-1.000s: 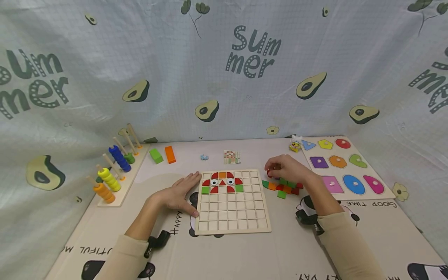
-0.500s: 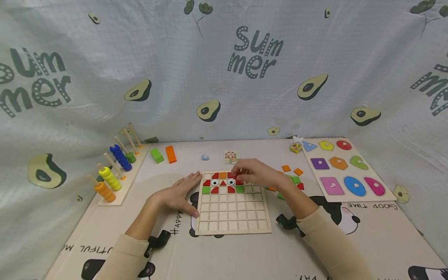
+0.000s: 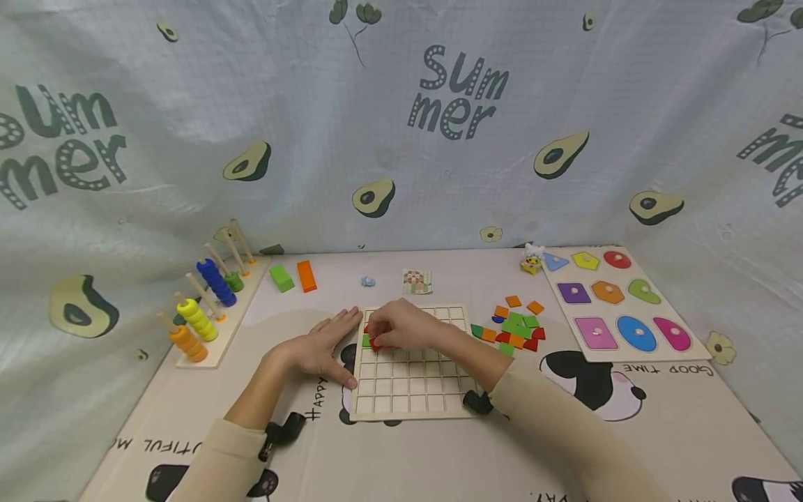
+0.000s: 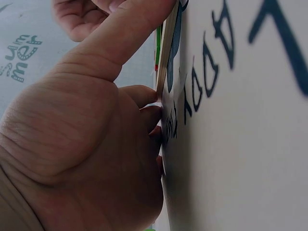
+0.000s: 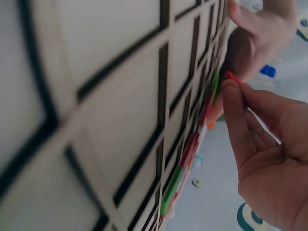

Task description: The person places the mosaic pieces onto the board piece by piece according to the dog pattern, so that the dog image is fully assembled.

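A wooden grid board (image 3: pixel 417 387) lies flat on the table, with its squares mostly bare. My left hand (image 3: pixel 316 348) rests at its left edge, fingers straight and spread, the thumb touching the side. Over the upper left squares my right hand (image 3: pixel 404 326) pinches a small red tile (image 5: pixel 233 77) between thumb and fingertips. That hand hides most of the coloured tiles set in the upper rows; a green tile (image 3: pixel 366 340) shows at the left. In the right wrist view, more red and green pieces sit in the grid beyond the bare squares.
Loose tiles (image 3: pixel 517 324) in orange, green, red and blue lie right of the board. A picture card (image 3: pixel 417 282) lies behind it. A peg stacker (image 3: pixel 216 345), green block (image 3: pixel 281 279) and orange block (image 3: pixel 307 277) stand left; a shape puzzle (image 3: pixel 590 307) lies right.
My right hand has moved left from the loose tiles across the board with the red tile, and now sits at the upper left squares. The left hand has stayed at the board's edge.
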### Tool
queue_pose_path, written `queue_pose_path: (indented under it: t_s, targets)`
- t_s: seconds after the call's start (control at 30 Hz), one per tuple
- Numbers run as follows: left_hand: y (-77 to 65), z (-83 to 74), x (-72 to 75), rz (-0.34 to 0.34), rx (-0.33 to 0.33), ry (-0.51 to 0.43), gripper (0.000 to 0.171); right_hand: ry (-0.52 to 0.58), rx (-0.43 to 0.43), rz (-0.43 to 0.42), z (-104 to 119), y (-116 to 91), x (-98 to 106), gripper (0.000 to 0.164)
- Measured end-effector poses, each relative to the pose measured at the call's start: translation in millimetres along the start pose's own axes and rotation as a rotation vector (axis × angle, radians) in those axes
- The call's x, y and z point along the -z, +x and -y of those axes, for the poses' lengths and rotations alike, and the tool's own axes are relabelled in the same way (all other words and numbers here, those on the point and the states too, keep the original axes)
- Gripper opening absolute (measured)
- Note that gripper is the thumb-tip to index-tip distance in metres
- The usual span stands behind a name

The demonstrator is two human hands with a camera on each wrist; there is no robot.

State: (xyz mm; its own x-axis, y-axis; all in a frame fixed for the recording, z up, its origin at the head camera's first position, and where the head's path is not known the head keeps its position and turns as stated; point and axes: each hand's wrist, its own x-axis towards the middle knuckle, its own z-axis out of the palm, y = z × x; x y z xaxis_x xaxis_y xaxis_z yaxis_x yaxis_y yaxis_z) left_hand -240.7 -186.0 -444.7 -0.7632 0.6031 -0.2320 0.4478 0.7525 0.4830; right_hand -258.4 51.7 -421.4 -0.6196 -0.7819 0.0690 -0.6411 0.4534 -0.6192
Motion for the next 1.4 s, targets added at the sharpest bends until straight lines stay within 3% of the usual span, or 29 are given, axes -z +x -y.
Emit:
queue_pose_path:
  t_s: [0.23,0.4,0.63,0.97,1.4]
  targets:
    - [-1.3,-1.1,-0.7,-0.006,0.004,-0.02,0.129,0.003,-0.035,0.069,9.0,7.0,-7.5,0.007]
    - [-1.8,-1.3,0.0,-0.001,0.012,-0.028,0.129,-0.07,-0.014,0.101,8.8,7.2,-9.8,0.01]
    - [-1.3,0.1,0.3,0.0,0.001,-0.029,0.129,-0.203,0.068,0.086,4.7,8.7,-14.6,0.01]
    - [-1.5,-0.6,0.3,0.01,0.018,-0.036,0.13,-0.276,0.044,0.054,1.1,4.9,-22.5,0.014]
    - [-0.7,0.0,0.2,0.007,0.016,-0.04,0.13,-0.314,0.049,0.07,2.9,6.2,-25.3,0.007]
